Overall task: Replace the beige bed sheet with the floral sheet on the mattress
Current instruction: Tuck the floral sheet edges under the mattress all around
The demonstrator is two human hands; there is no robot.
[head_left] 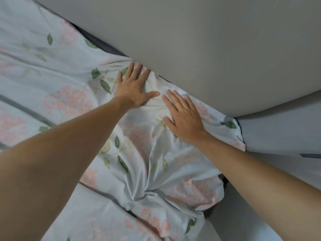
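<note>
The floral sheet [66,80], pale blue with pink blossoms and green leaves, lies spread and wrinkled over the mattress. Both of my hands press flat on it near its far edge by the wall. My left hand [133,87] has its fingers straight, the fingertips at the gap where the sheet bunches against the wall. My right hand [182,117] lies flat beside it, near the sheet's corner [232,129]. A dark strip of mattress edge [107,47] shows along the wall. No beige sheet is in view.
A plain grey wall [208,49] runs diagonally along the bed's far side. To the right, a second pale wall surface [281,133] meets it at a corner. Dark gaps [224,181] show past the sheet's right edge.
</note>
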